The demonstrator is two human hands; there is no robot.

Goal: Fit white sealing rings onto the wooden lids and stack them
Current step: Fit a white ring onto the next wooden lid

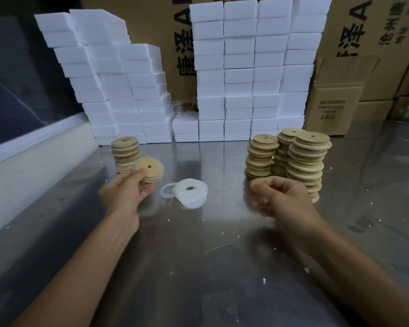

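Note:
My left hand (125,188) grips a round wooden lid (150,168) with a centre hole and a white ring around its underside, just in front of a stack of ringed lids (125,153) at the left. A small pile of white sealing rings (190,193) lies on the steel table between my hands, with one thin ring (167,190) beside it. My right hand (278,197) hovers with curled fingers and holds nothing, in front of three tall stacks of bare wooden lids (306,161) at the right.
White foam blocks (239,74) are piled in walls along the back of the steel table (198,256). Cardboard boxes (335,102) stand behind and to the right. A pale ledge (33,156) runs along the left edge. Foam crumbs dot the surface.

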